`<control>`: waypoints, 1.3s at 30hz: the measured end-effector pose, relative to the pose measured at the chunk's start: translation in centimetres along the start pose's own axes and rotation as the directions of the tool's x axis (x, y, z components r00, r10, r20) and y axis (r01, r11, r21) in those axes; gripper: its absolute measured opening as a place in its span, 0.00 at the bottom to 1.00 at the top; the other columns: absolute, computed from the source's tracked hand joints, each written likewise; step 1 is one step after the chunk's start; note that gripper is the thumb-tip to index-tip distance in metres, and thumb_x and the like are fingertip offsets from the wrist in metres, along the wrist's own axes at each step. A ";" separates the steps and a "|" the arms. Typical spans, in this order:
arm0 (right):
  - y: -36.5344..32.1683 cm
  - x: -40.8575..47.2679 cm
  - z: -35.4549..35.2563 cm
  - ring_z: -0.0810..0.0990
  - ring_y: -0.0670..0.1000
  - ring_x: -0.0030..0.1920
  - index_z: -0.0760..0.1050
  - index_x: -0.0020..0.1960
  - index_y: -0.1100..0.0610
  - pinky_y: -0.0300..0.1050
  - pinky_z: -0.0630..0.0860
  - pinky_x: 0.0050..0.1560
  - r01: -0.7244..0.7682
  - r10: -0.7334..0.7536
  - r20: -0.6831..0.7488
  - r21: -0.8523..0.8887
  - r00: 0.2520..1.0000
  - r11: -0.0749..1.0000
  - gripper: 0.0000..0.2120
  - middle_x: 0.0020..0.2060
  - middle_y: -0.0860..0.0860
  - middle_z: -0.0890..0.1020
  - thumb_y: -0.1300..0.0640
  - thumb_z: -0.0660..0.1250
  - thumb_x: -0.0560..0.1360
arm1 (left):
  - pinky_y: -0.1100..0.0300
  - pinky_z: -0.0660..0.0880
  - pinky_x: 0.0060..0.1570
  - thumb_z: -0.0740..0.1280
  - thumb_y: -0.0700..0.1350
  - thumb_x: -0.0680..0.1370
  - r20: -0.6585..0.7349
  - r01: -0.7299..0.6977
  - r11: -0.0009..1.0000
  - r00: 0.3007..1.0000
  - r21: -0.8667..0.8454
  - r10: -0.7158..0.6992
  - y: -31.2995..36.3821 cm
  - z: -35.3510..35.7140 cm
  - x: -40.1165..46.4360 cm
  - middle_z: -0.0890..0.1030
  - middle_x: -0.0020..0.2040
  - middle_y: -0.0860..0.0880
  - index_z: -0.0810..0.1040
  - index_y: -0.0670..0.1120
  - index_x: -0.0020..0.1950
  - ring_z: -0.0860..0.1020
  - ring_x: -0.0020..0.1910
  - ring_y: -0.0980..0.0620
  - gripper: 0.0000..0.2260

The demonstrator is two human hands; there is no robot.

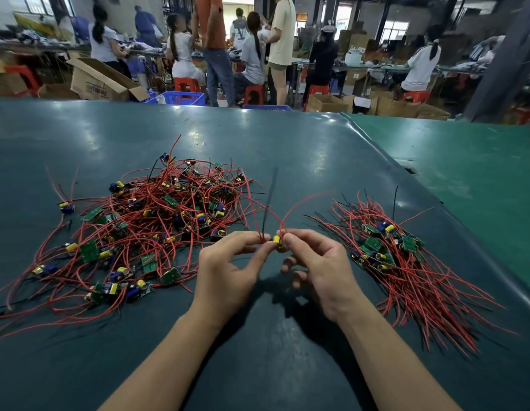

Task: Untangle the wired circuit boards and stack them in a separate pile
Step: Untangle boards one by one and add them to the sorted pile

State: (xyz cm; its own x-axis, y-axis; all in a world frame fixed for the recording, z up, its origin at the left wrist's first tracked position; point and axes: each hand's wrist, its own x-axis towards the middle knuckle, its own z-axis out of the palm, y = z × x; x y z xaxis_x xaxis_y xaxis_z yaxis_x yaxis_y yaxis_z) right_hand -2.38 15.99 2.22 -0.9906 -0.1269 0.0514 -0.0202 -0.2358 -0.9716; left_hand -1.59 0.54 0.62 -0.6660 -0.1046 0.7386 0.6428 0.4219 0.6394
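Between the tangled heap (145, 229) beyond the left hand (228, 271) and the sorted pile (406, 262) beside the right hand (320, 268), both hands pinch one small board (277, 240), likely light and fragile with springy, snag-prone wires (299, 203), best gripped by its edges.

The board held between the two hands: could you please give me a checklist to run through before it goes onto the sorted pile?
1. Board gripped: ok, the right hand pinches it by its yellow capacitor.
2. Wires controlled: ok, the left hand pinches them beside the board.
3. Wires free of the tangled heap: cannot tell; red leads arc back over its edge.
4. Sorted pile reachable: ok, it lies just right of the right hand.
5. Path to the pile: ok, only bare table between.
6. Board's own state: cannot tell, mostly hidden by fingers.
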 end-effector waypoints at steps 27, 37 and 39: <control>0.1 -0.1 0.7 0.81 0.47 0.35 0.86 0.48 0.50 0.39 0.73 0.25 0.110 -0.111 -0.028 -0.039 0.993 0.993 0.09 0.42 0.49 0.85 0.62 0.70 0.75 | 0.62 0.80 0.44 0.73 0.42 0.68 0.320 0.666 0.429 0.702 -0.610 -0.636 0.3 0.1 1.2 0.85 0.45 0.45 0.83 0.45 0.50 0.83 0.44 0.52 0.11; 0.1 0.3 -0.3 0.75 0.43 0.29 0.84 0.48 0.49 0.35 0.72 0.27 0.174 -0.213 -0.142 -0.244 0.967 0.954 0.06 0.32 0.46 0.82 0.58 0.71 0.76 | 0.62 0.79 0.36 0.63 0.44 0.77 0.539 0.736 0.043 0.533 -0.676 -0.652 1.0 -0.6 2.1 0.81 0.38 0.46 0.81 0.42 0.52 0.78 0.32 0.54 0.10; 0.2 0.0 0.0 0.72 0.46 0.25 0.85 0.47 0.51 0.38 0.70 0.24 0.132 -0.140 -0.037 -0.166 0.989 0.977 0.06 0.30 0.48 0.81 0.52 0.71 0.73 | 0.63 0.74 0.34 0.62 0.45 0.79 0.603 0.824 0.096 0.482 -0.558 -0.636 1.4 -0.3 1.8 0.77 0.34 0.48 0.80 0.42 0.49 0.73 0.28 0.56 0.09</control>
State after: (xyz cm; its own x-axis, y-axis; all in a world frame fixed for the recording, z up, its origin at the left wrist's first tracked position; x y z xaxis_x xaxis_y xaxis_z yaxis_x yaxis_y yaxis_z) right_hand -2.42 15.95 2.01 -0.9823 -0.0569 0.1782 -0.1729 -0.0876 -0.9810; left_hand -1.72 0.70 2.89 -0.9578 0.2245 -0.1796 -0.2765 -0.5483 0.7892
